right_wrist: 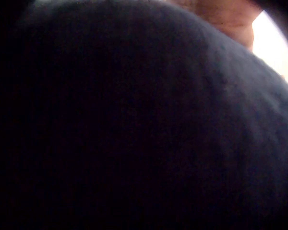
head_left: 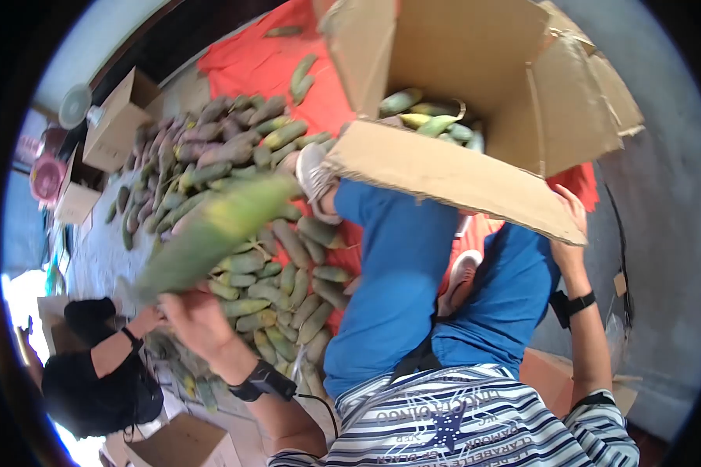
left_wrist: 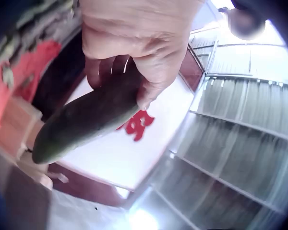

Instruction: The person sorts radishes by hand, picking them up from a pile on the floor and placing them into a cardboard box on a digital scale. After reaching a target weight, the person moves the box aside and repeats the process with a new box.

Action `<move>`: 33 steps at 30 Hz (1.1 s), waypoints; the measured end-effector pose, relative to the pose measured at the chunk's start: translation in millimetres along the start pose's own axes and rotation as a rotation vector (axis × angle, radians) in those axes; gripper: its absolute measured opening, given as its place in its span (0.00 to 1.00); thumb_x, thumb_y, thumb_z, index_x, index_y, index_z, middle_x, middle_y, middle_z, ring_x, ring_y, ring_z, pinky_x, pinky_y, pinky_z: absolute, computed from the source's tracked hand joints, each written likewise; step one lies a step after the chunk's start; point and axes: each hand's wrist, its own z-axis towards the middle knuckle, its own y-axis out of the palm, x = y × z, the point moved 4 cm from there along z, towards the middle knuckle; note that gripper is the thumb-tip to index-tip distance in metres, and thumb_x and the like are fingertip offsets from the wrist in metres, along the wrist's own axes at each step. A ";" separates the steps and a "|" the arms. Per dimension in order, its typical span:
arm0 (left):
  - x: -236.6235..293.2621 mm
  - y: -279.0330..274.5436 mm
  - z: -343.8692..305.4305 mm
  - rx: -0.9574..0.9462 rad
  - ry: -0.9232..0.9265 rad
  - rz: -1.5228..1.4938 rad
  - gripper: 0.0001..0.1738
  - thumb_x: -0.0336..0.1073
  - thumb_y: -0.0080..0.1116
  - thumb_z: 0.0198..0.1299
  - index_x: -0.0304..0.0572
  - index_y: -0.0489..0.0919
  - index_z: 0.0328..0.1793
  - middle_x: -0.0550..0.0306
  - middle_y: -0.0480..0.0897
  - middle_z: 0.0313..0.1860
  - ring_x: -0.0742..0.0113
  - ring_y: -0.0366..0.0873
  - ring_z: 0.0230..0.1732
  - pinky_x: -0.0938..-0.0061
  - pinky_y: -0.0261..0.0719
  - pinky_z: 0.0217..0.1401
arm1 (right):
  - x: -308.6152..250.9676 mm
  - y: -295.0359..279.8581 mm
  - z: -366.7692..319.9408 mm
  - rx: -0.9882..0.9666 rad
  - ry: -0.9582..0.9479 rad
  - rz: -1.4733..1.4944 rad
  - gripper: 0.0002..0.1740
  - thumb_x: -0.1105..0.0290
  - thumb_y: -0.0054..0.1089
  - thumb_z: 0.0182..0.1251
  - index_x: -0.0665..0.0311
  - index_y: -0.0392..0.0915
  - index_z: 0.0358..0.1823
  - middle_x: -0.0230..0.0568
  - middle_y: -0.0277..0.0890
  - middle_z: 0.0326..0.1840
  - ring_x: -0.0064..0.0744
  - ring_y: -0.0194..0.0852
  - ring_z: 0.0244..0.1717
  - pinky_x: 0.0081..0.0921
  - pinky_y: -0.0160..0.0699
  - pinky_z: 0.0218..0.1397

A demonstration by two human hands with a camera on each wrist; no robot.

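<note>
My left hand grips a large green cucumber by one end, raised over the pile and blurred in the head view. Up close in the left wrist view, thumb and fingers wrap the top end of the cucumber, which slants down to the left. An open cardboard box stands in front of my legs with several green and yellowish cucumbers inside. Against the right end of its near flap lies my right hand, partly hidden by the cardboard. Dark cloth covers most of the right wrist view.
A broad pile of cucumbers, green to brownish, spreads on the floor and a red sheet at my left. Another person in black works close by my left arm. More cardboard boxes and a pink basin stand farther left.
</note>
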 end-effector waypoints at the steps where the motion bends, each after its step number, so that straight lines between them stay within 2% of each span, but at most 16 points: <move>1: 3.8 21.1 15.0 -0.046 0.068 -0.103 0.23 0.39 0.50 0.69 0.30 0.69 0.63 0.45 0.71 0.65 0.51 0.66 0.67 0.55 0.60 0.74 | 0.9 1.0 0.6 0.006 -0.017 -0.036 0.20 0.65 0.57 0.56 0.60 0.77 0.51 0.41 0.73 0.58 0.44 0.68 0.60 0.36 0.66 0.64; 2: 2.1 62.9 23.3 0.023 0.124 -0.225 0.24 0.40 0.49 0.69 0.28 0.67 0.64 0.43 0.68 0.68 0.50 0.61 0.70 0.53 0.54 0.78 | 3.2 2.7 -0.6 0.011 -0.009 -0.021 0.20 0.64 0.58 0.55 0.59 0.78 0.51 0.40 0.72 0.58 0.43 0.68 0.61 0.37 0.66 0.64; 4: -20.1 112.4 43.2 -0.200 0.061 -0.266 0.24 0.41 0.51 0.69 0.29 0.68 0.63 0.42 0.68 0.67 0.52 0.66 0.67 0.54 0.58 0.75 | -0.4 0.3 -0.2 0.016 -0.014 -0.038 0.20 0.64 0.58 0.55 0.58 0.77 0.50 0.40 0.72 0.59 0.43 0.67 0.61 0.39 0.65 0.64; 6: -57.7 145.7 50.9 -0.233 -0.026 0.254 0.23 0.42 0.52 0.69 0.32 0.69 0.62 0.44 0.70 0.65 0.55 0.70 0.63 0.57 0.65 0.70 | -3.1 -1.5 0.0 0.029 -0.002 -0.017 0.19 0.65 0.58 0.55 0.58 0.77 0.50 0.40 0.72 0.59 0.44 0.66 0.62 0.41 0.65 0.64; 9: -79.7 189.7 16.8 -0.242 -0.002 0.664 0.22 0.43 0.50 0.70 0.34 0.69 0.61 0.51 0.74 0.60 0.61 0.73 0.60 0.63 0.71 0.63 | -7.3 -7.0 0.8 0.047 0.011 0.037 0.17 0.66 0.58 0.57 0.59 0.77 0.50 0.40 0.71 0.59 0.46 0.66 0.62 0.41 0.64 0.65; 10: -83.6 187.9 10.9 -0.264 -0.004 0.659 0.22 0.43 0.50 0.70 0.34 0.69 0.61 0.51 0.74 0.60 0.61 0.73 0.60 0.63 0.71 0.63 | -7.1 -8.1 0.0 0.048 0.018 0.048 0.17 0.67 0.57 0.58 0.59 0.77 0.50 0.40 0.71 0.59 0.46 0.66 0.62 0.42 0.63 0.65; 12: -93.9 159.3 -2.4 -0.092 -0.030 0.750 0.23 0.42 0.49 0.71 0.32 0.69 0.63 0.49 0.74 0.61 0.61 0.73 0.60 0.66 0.70 0.63 | -4.3 -9.3 -3.3 0.059 0.040 0.077 0.16 0.69 0.56 0.59 0.59 0.77 0.49 0.43 0.71 0.58 0.46 0.65 0.62 0.43 0.62 0.66; 17: -113.9 132.0 -42.4 -0.412 -0.177 1.066 0.22 0.34 0.54 0.66 0.31 0.68 0.64 0.47 0.73 0.61 0.64 0.72 0.60 0.70 0.70 0.63 | 3.7 -8.0 -6.9 0.091 0.059 0.096 0.15 0.68 0.56 0.58 0.58 0.78 0.48 0.42 0.71 0.58 0.47 0.65 0.62 0.43 0.62 0.66; 18: -113.3 137.7 -48.9 -0.487 -0.172 1.146 0.25 0.37 0.57 0.65 0.32 0.67 0.65 0.46 0.71 0.62 0.63 0.70 0.62 0.69 0.69 0.63 | 4.7 -7.7 -7.6 0.085 0.065 0.094 0.15 0.68 0.56 0.58 0.58 0.78 0.48 0.42 0.71 0.58 0.47 0.65 0.62 0.43 0.62 0.66; 20: -110.2 155.5 -57.1 -0.586 -0.005 1.345 0.29 0.35 0.61 0.59 0.32 0.67 0.65 0.43 0.69 0.62 0.54 0.67 0.64 0.62 0.64 0.67 | 6.3 -8.4 -8.2 0.093 0.073 0.102 0.15 0.67 0.56 0.58 0.58 0.78 0.48 0.42 0.71 0.58 0.47 0.65 0.61 0.43 0.62 0.66; 21: -112.6 158.3 -56.9 -0.592 -0.006 1.346 0.29 0.35 0.61 0.59 0.32 0.67 0.65 0.43 0.69 0.62 0.54 0.67 0.64 0.62 0.64 0.67 | 7.0 -8.4 -8.6 0.101 0.073 0.114 0.15 0.67 0.56 0.58 0.59 0.78 0.48 0.42 0.71 0.58 0.47 0.65 0.61 0.43 0.62 0.65; 23: -114.3 167.8 -56.4 -0.655 0.246 1.530 0.33 0.40 0.63 0.58 0.31 0.65 0.66 0.36 0.68 0.63 0.45 0.63 0.67 0.59 0.61 0.69 | 9.4 -6.4 -9.8 0.102 0.074 0.111 0.15 0.67 0.56 0.58 0.59 0.78 0.48 0.42 0.71 0.58 0.47 0.65 0.61 0.43 0.62 0.65; 24: -117.0 167.1 -55.6 -0.666 0.242 1.532 0.33 0.40 0.63 0.58 0.31 0.65 0.66 0.36 0.68 0.63 0.45 0.63 0.67 0.59 0.61 0.69 | 10.2 -6.0 -10.7 0.100 0.070 0.105 0.15 0.67 0.56 0.58 0.59 0.78 0.48 0.42 0.71 0.58 0.47 0.65 0.61 0.43 0.62 0.65; 26: -120.2 170.0 -56.5 -0.699 0.419 1.697 0.38 0.38 0.66 0.52 0.33 0.65 0.67 0.33 0.63 0.66 0.37 0.60 0.67 0.52 0.59 0.69 | 12.6 -5.4 -11.8 0.095 0.082 0.107 0.15 0.67 0.56 0.58 0.59 0.78 0.48 0.42 0.71 0.58 0.47 0.65 0.62 0.43 0.62 0.65; 28: -126.5 181.0 -58.0 -0.821 0.365 1.673 0.41 0.41 0.68 0.49 0.34 0.64 0.68 0.31 0.61 0.66 0.35 0.58 0.68 0.52 0.58 0.69 | 13.4 -4.8 -11.8 0.104 0.071 0.105 0.15 0.67 0.56 0.58 0.59 0.78 0.48 0.41 0.71 0.58 0.46 0.65 0.62 0.43 0.63 0.65; 33: -129.4 179.5 -56.5 -0.826 0.399 1.655 0.42 0.43 0.69 0.48 0.35 0.65 0.67 0.32 0.61 0.67 0.36 0.58 0.68 0.51 0.57 0.69 | 11.6 -7.3 -11.1 0.119 0.076 0.107 0.14 0.67 0.56 0.58 0.59 0.78 0.46 0.41 0.71 0.57 0.46 0.65 0.60 0.43 0.64 0.64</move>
